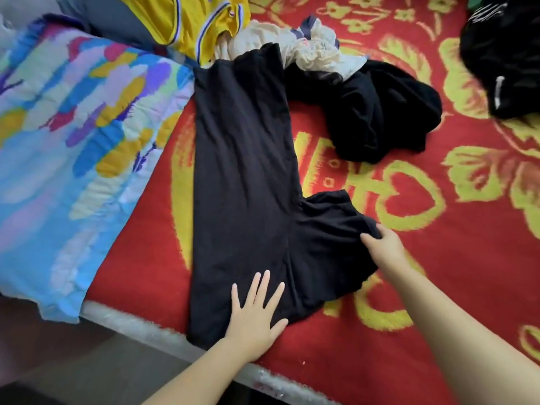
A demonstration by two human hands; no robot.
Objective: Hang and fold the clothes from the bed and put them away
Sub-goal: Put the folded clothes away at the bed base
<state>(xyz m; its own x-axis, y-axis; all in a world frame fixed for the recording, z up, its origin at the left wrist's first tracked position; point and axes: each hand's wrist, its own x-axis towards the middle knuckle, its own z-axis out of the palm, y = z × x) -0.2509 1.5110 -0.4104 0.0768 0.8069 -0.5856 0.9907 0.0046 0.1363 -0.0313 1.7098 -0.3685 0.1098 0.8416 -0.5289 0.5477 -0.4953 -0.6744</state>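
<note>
Nearby, crumpled black garment [385, 112], cream garment [315, 51].

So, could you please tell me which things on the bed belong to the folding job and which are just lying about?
Belonging to the job:
black garment, left hand flat on it, right hand pinching its sleeve
yellow jersey
cream garment
crumpled black garment
black clothing at far right

Just lying about:
colourful quilt
red patterned bedspread

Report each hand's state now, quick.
Left hand: open, flat on the spread-out black cloth garment.
Right hand: closed, pinching that garment's sleeve edge.
</note>
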